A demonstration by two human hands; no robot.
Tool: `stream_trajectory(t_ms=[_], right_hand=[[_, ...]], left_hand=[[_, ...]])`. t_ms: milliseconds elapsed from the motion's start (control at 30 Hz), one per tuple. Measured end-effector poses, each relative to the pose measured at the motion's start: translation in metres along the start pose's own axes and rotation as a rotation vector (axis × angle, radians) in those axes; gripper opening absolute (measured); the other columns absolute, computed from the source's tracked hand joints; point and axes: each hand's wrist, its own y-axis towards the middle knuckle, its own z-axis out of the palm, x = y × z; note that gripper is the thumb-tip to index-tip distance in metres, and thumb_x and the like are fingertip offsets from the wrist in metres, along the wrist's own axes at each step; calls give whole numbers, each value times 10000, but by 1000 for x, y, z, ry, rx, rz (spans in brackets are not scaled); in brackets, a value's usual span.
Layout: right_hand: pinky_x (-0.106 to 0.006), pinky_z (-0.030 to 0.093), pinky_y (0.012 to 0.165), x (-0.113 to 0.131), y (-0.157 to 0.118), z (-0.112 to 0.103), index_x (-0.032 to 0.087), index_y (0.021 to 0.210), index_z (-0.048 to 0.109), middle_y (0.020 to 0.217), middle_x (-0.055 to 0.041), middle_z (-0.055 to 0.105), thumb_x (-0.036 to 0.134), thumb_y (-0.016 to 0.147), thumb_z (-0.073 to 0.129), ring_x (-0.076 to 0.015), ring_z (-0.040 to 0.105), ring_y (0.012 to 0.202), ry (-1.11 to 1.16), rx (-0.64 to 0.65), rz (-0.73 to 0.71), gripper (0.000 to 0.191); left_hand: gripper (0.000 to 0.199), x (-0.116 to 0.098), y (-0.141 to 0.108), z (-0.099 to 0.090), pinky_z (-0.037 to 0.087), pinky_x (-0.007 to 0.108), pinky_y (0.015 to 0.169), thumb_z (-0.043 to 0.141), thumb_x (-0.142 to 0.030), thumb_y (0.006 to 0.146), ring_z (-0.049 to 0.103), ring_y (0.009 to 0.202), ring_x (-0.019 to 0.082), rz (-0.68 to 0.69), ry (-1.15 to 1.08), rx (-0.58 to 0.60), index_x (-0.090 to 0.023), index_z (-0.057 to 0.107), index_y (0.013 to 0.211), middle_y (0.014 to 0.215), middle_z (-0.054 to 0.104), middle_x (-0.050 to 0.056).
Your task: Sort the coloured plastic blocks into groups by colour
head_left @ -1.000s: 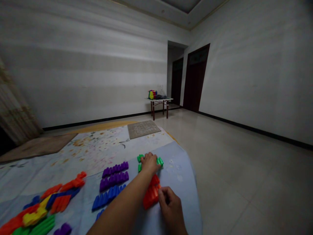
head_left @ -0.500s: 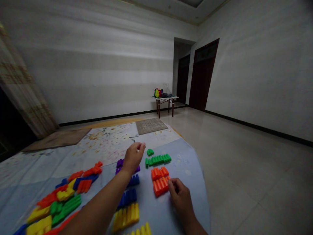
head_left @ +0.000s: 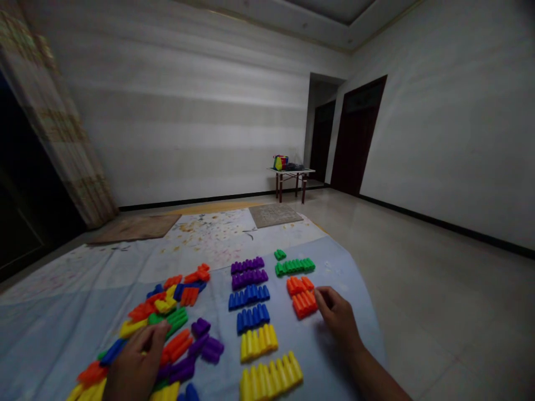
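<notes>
"Head view, then: what fills most of it from where we stand?"

"Pale wall [head_left: 188,122] across the upper middle, and below it the cloth-covered bench [head_left: 200,250] reaching from lower left to lower right of centre. A patterned curtain [head_left: 71,139] hangs at upper left, and a little table [head_left: 292,171] with a multicoloured item on top stands just right of centre, against the wall."

"And on the bench?"

"Brown mat [head_left: 137,227] at its far left, grey mat [head_left: 276,215] at the far middle. Then a loose pile [head_left: 178,345] of coloured pieces spreads over the lower left, all mixed up."

"Where are the hands?"

"Left hand [head_left: 136,356] is over the pile, fingertips drawn in beside some green pieces; I can't tell whether they're closed on one. Right hand [head_left: 339,320] is lower right of centre, thumb and forefinger curled towards each other at the edge of the orange rows [head_left: 305,303]. Whether they pinch anything, I can't see."

"The tidy ones?"

"Bottom centre, two yellow rows [head_left: 271,376], with blue rows [head_left: 253,317] beyond them and purple rows [head_left: 247,265] farthest. To their right, past the orange, lies one green row [head_left: 295,267]."

"Smallest?"

"That short green bit [head_left: 280,254], just behind the green row."
</notes>
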Motion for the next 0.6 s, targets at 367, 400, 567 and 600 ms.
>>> stream_trajectory(t_ms=[367,400,567,600], right_hand=[[-356,305,881,41,94,75,281,1029,666,1150,-25,629,214,800,520,-242,428,1122,-704,391,-243,280],[-363,294,882,40,97,82,286,1006,678,1153,-22,631,202,784,532,-250,419,1135,-714,415,-243,279],[-386,259,875,30,102,92,265,917,715,1120,-48,651,150,772,496,-281,409,1142,-785,467,-191,286],[-387,257,873,29,102,91,265,922,715,1122,-49,650,146,773,488,-281,409,1140,-790,466,-182,296]], left_hand=[[276,23,-19,14,465,246,764,361,-247,879,610,792,147,676,282,-226,-173,625,852,802,662,71],[277,20,-20,14,463,250,762,354,-221,881,607,796,148,696,315,-242,-174,625,854,806,659,72],[322,17,-23,14,461,297,748,329,-120,870,597,810,178,771,504,-262,-184,644,853,820,655,76],[317,17,-23,15,461,302,749,338,-122,868,597,811,181,763,517,-251,-185,648,849,821,655,75]])
